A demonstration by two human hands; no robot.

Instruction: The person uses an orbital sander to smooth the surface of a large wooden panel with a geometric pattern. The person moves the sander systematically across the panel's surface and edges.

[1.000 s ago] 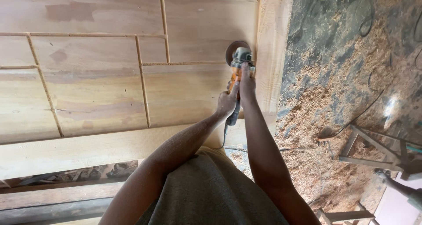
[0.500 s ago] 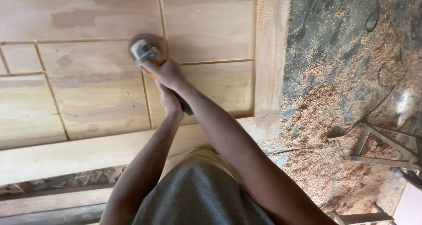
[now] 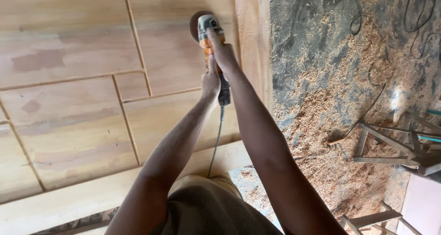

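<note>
Swung back right since half a second ago, the orange grinder (image 3: 209,30) sits at one o'clock on the wooden door (image 3: 82,102). Right hand (image 3: 223,49) and left hand (image 3: 210,83) clamp its body; it looks heavy, rigid, best gripped two-handed.

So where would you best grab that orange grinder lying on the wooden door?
Probably by its long orange body, coming from the cord end nearest the person, as both hands do now: the right hand sits forward near the grey head, the left hand behind it. The disc sits at the far end, so fingers are best kept back from there.
</note>
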